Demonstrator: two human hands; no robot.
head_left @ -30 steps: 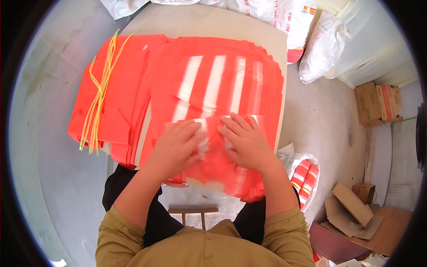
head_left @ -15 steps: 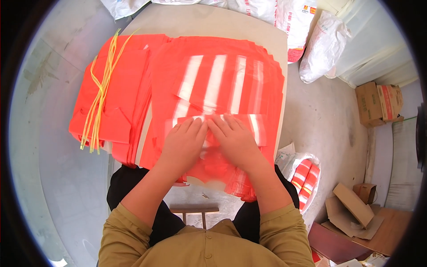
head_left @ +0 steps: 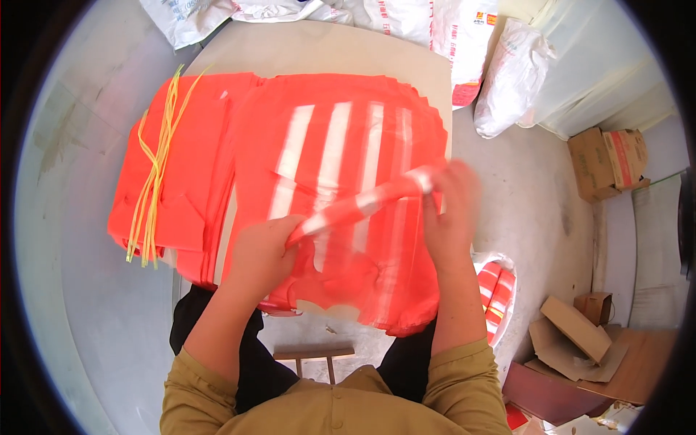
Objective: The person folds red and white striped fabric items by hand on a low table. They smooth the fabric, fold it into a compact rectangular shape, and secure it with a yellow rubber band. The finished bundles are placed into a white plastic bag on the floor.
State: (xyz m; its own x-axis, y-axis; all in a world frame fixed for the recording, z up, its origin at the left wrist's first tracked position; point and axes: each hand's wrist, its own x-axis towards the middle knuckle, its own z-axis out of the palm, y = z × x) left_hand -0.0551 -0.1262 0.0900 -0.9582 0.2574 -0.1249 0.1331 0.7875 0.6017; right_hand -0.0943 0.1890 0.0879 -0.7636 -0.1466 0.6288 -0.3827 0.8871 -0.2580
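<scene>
A narrow roll of red plastic with white bands (head_left: 368,201) is held aslant above a spread stack of thin red plastic sheets with white stripes (head_left: 293,156). My left hand (head_left: 262,252) is closed round its lower left end. At the raised right end, my right hand (head_left: 451,201) grips it, fingers blurred by motion. Left of the striped stack lies a folded pile of red plastic (head_left: 177,130). Several yellow strips of tie (head_left: 161,167) lie loosely across that pile.
The sheets rest on a beige tabletop (head_left: 319,45). White sacks (head_left: 513,78) stand beyond and to the right. Beside my right arm is an open white sack holding red-and-white rolls (head_left: 496,290). Cardboard boxes (head_left: 607,165) sit farther right. A wooden stool (head_left: 313,354) shows below the table.
Both hands lay flat side by side on the folded strip; now they have parted and lifted it as a narrow roll, its right end raised. The whole view has shifted slightly.
</scene>
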